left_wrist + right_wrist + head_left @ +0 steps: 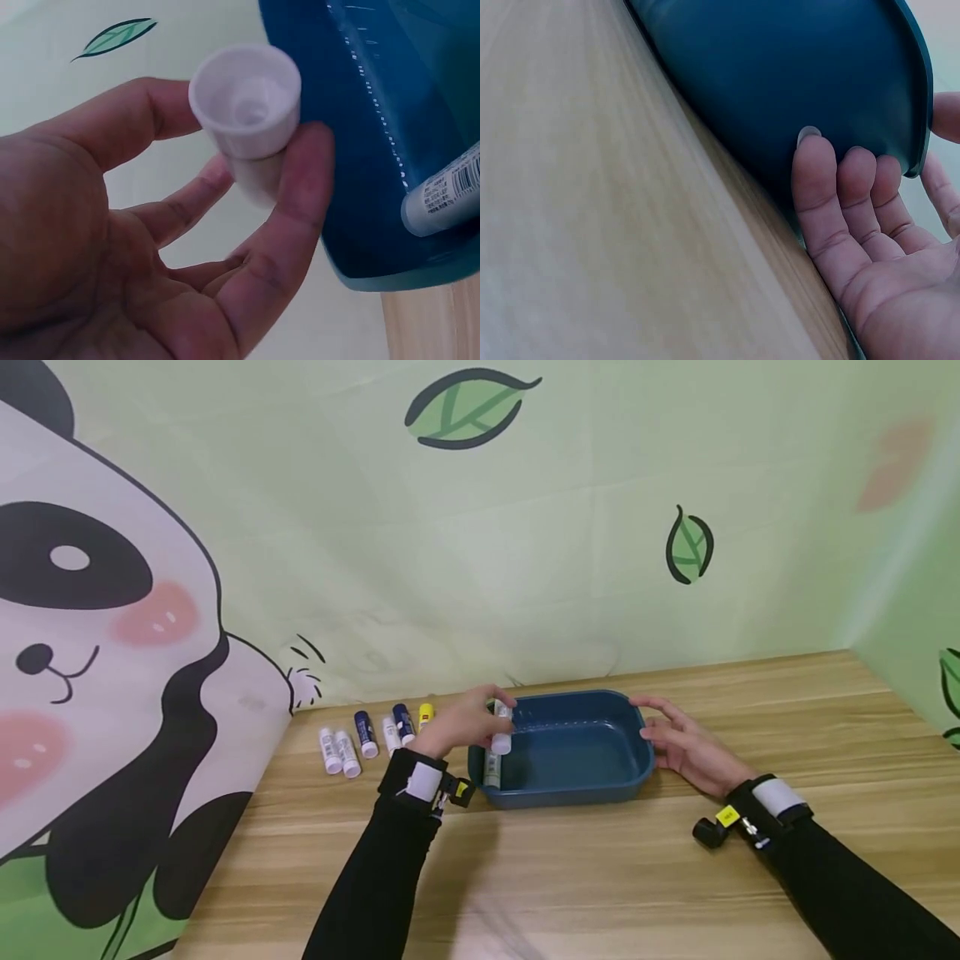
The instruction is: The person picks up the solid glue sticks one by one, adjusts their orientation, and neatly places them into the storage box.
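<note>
The worktop (600, 868) carries all that I'm working with, and the largest thing on it is my blue tray (570, 796), mouth upward. My right grip (693, 753) is relaxed and loosely spread, fingers touching the tray's right end at rim and outer wall; I'd judge it merely steadies it. My left grip (461, 724) pinches a white tube (502, 727) between thumb and fingers, up at the tray's left end, apart from what lies inside.

In the tray I count one pale tube (492, 771), by the left wall. I'd call that one done and the pinched one half done, as it's not yet let go. At least six remain on the worktop, left of the tray: the leftmost white tube (329, 750), its white neighbour (347, 753), a dark blue tube (366, 734), one more white tube (391, 734), a second dark blue tube (403, 723) and a yellow tube (426, 716). My left hand could hide others. By that count, I'm early in the work.
</note>
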Motion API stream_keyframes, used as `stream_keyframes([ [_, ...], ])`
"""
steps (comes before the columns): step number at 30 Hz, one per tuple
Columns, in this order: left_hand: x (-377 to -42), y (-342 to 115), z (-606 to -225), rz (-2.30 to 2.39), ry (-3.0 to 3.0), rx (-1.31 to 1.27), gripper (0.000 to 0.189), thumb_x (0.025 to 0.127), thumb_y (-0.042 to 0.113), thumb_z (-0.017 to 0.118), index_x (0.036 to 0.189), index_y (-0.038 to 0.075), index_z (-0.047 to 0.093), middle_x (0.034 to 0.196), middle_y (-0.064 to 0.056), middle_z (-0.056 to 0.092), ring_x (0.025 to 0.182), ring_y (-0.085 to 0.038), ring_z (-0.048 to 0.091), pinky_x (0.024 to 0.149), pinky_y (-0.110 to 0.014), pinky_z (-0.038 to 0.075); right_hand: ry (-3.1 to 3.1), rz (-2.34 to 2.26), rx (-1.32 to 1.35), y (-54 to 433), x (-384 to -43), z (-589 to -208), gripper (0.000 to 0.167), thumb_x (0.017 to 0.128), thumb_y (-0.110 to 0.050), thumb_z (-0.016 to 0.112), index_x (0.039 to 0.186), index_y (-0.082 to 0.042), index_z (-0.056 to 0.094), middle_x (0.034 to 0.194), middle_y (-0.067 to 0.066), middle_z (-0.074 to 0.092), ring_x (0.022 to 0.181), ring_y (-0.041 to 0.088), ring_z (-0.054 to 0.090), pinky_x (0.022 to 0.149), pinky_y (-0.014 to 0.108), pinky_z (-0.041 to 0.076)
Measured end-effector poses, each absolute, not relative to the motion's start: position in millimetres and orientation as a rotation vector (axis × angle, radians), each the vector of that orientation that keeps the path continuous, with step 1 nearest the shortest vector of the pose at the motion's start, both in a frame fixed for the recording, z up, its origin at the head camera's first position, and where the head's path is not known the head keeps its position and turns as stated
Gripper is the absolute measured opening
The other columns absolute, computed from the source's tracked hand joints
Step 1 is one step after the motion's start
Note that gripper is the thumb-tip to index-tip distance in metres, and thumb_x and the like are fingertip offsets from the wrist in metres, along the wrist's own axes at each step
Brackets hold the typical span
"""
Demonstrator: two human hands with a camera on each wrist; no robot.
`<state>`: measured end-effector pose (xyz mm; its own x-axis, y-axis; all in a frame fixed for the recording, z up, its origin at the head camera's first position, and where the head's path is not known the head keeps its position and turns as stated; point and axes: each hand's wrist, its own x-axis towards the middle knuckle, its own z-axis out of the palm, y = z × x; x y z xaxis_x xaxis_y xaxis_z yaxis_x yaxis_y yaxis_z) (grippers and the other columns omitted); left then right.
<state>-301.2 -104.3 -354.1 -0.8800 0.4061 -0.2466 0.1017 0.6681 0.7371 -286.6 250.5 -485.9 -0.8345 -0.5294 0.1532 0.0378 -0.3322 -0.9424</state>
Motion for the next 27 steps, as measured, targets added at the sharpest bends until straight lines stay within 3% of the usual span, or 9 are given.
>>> stream_keyframes([
  [14,-308,-87,-352,0.785,2.499,0.262,0.042,0.096,0.009,0.074,0.136,0.002,0.062,0.105,-0.013,0.067,0.084,-0.022,0.066,0.083,-0.036,0.059,1.569,-2.202,-0.617,248,-288,-485,0.044,0.111,-0.002,0.04,0.153,-0.016,0.037,0.116,0.007,0.061,0.1,0.018,0.068,0.083,0.034,0.058],
  [19,-307,-78,-350,0.711,2.521,0.205,0.041,0.092,0.006,0.077,0.131,0.002,0.065,0.107,-0.012,0.069,0.083,-0.023,0.067,0.084,-0.039,0.058,1.578,-2.2,-0.612,249,-287,-484,0.045,0.111,-0.003,0.041,0.153,-0.016,0.036,0.116,0.007,0.061,0.1,0.018,0.068,0.083,0.034,0.058],
  [24,-307,-71,-351,0.631,2.542,0.237,0.044,0.088,-0.001,0.079,0.13,-0.004,0.065,0.102,-0.012,0.069,0.074,-0.021,0.063,0.074,-0.035,0.058,1.574,-2.202,-0.616,250,-287,-485,0.045,0.111,-0.002,0.04,0.153,-0.017,0.036,0.116,0.007,0.061,0.1,0.018,0.068,0.083,0.034,0.058],
  [27,-308,-66,-354,0.554,2.56,0.251,0.045,0.087,-0.001,0.079,0.13,-0.003,0.066,0.099,-0.012,0.069,0.076,-0.023,0.065,0.066,-0.03,0.054,1.566,-2.202,-0.62,251,-287,-485,0.044,0.111,-0.002,0.039,0.153,-0.017,0.036,0.116,0.006,0.061,0.1,0.017,0.067,0.084,0.034,0.058],
])
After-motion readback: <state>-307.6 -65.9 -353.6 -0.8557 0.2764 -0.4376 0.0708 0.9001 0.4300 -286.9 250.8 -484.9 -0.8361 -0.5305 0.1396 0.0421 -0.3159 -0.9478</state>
